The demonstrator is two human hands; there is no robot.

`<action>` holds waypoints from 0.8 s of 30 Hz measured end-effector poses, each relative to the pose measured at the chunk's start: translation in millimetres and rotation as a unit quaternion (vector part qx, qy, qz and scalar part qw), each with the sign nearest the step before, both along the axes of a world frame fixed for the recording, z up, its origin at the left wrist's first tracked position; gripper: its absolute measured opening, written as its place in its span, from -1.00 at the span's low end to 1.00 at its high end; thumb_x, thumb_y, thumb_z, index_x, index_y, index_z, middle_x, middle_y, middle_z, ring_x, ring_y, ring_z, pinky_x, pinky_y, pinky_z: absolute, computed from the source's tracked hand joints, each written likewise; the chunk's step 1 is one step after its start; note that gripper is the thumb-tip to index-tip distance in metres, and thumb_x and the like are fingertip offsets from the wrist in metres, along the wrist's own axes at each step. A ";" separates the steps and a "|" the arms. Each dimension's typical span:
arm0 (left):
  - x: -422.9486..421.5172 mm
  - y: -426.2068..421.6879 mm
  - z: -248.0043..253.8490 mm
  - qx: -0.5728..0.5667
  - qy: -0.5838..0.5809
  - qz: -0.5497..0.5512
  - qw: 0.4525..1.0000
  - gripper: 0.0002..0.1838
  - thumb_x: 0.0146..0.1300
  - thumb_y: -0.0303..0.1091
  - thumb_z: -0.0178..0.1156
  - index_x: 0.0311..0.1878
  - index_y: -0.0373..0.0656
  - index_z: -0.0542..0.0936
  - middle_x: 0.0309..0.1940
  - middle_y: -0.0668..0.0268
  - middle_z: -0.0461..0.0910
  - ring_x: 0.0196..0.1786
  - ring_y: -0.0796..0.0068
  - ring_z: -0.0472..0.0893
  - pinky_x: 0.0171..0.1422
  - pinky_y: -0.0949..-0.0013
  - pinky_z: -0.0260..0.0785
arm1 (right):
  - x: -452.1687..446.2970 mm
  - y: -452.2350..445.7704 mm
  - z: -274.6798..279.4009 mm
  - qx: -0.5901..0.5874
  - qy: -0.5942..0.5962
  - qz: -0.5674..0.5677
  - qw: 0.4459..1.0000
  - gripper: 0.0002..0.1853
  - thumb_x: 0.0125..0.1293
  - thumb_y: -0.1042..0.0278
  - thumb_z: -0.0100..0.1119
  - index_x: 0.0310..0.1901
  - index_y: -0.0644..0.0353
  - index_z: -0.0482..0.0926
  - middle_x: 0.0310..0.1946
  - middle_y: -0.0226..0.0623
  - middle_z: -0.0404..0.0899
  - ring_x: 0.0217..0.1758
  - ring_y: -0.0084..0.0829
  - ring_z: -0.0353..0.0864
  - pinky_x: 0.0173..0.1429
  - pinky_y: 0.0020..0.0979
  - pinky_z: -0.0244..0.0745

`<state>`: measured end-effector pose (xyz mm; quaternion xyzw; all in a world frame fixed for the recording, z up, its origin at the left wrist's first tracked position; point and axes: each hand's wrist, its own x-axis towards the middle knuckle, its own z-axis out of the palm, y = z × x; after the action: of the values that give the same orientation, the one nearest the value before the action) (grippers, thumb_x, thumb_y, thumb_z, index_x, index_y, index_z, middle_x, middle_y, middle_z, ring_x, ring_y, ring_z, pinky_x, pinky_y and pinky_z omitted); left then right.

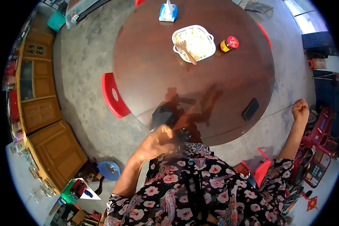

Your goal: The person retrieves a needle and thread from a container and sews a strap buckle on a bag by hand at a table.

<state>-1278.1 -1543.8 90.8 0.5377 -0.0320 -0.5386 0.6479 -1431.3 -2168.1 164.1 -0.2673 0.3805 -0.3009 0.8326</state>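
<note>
My left hand is closed in front of my chest, its fingers curled at the near edge of the table. Beside its fingertips is a small dark item, too blurred to make out. A black shape lies just beyond the hand, and I cannot tell what it is. Far out to the right, my right hand is raised and pinched on a thin dark thread. The thread stretches taut across the table's near right edge toward my left hand. Whether a needle is between the right fingers cannot be seen.
The round brown table holds a white basket with a wooden fork-like utensil, a red-lidded jar, a tissue pack and a phone. Red chairs surround it. A blue basin stands near wooden cabinets.
</note>
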 end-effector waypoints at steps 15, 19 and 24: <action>42.0 -10.8 34.5 -0.140 0.056 0.092 0.984 -0.77 0.02 -0.72 0.20 -0.23 -0.27 0.56 -0.38 0.36 0.53 -0.34 0.62 0.52 -0.26 0.55 0.36 | -27.5 -7.2 213.3 -0.125 -0.034 0.273 0.953 -0.80 0.44 0.42 -0.31 -0.40 0.11 0.24 -0.54 -0.46 0.06 -0.52 -0.56 0.06 -0.31 -0.45 0.06; 47.1 -8.6 6.4 -0.270 0.018 0.101 0.957 -0.75 -0.03 -0.69 0.28 -0.22 -0.36 0.54 -0.44 0.21 0.55 -0.40 0.45 0.57 -0.37 0.45 0.38 | -39.2 5.5 224.9 -0.358 0.104 0.016 0.928 -0.83 0.28 0.60 -0.27 -0.44 0.12 0.22 -0.57 -0.44 0.10 -0.53 -0.57 0.09 -0.32 -0.48 0.10; 56.0 -11.8 -16.7 -0.322 -0.046 0.162 0.932 -0.85 -0.01 -0.65 0.22 -0.31 -0.39 0.53 -0.59 0.19 0.51 -0.55 0.41 0.55 -0.55 0.42 0.36 | -46.1 -1.6 222.2 -0.155 -0.033 0.125 0.979 -0.82 0.17 0.71 -0.23 -0.48 0.16 0.23 -0.66 -0.45 0.14 -0.60 -0.60 0.11 -0.44 -0.55 0.11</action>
<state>-1222.1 -1555.6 74.1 0.3221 -0.1462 -0.3617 0.8626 -1477.4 -2169.7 386.4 -0.4282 0.2649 -0.2586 0.8244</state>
